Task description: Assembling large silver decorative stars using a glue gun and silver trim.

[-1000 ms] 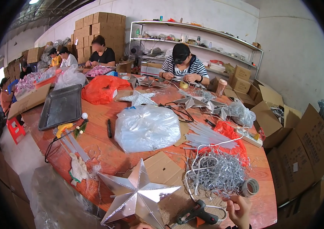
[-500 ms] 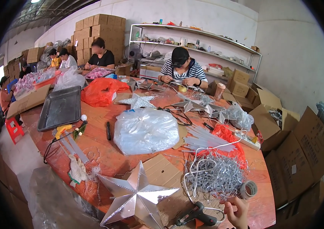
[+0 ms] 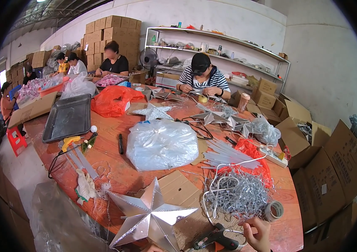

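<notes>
A large silver five-pointed star lies over cardboard at the table's near edge. Only a sliver of my left hand shows below the star's lower points; its fingers are hidden. My right hand is at the near edge of a heap of silver tinsel. Its thumb and forefinger are brought together, and whatever they pinch is too small to make out. Just left of that hand lies a black glue gun with a white cord. A roll of tape stands beside the hand on the right.
A stuffed clear plastic bag sits mid-table. Translucent glue sticks lie right of it. A dark metal tray, yellow glue gun and glove are at left. Across the table a person handles silver pieces. Open cartons stand at right.
My right hand has shifted slightly left and its fingers have drawn closer together. The whole view has moved a little. The star and the glue gun lie as before.
</notes>
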`<act>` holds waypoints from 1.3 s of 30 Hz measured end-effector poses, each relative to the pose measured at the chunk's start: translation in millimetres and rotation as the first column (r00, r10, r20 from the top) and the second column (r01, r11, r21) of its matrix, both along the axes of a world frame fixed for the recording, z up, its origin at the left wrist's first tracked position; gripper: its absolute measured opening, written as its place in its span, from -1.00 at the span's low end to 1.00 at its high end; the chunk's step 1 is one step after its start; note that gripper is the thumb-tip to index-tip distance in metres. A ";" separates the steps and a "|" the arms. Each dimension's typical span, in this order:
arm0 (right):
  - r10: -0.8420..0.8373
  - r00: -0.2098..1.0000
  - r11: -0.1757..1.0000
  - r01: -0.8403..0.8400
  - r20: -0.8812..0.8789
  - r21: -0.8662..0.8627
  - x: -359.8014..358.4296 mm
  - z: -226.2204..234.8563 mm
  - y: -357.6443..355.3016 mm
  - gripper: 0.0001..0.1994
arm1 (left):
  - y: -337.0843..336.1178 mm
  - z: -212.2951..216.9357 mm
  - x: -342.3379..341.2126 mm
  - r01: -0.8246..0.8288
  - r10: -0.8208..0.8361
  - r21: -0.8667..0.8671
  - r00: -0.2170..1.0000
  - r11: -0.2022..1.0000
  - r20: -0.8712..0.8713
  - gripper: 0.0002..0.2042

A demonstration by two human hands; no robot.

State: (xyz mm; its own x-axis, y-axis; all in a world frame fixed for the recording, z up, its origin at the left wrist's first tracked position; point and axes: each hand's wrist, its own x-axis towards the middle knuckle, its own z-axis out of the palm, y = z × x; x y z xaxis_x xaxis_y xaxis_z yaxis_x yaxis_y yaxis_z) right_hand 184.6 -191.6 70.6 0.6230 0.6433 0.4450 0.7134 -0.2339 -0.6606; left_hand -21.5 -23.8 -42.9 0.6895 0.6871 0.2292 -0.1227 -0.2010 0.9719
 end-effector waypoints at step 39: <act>-0.010 0.998 0.998 0.006 -0.057 -0.063 -1.7 -2.7 8.8 -0.92 | 1.8 -22.2 -3.3 -0.015 0.018 -0.128 1.000 0.992 0.016 -0.92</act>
State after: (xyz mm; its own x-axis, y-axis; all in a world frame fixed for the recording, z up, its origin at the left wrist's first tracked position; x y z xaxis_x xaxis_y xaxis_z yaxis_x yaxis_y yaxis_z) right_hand 182.9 -182.8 68.0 0.6517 0.6639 0.3668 0.6724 -0.2821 -0.6843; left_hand -24.8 -22.0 -65.1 0.6745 0.7228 0.1507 -0.1375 -0.0777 0.9875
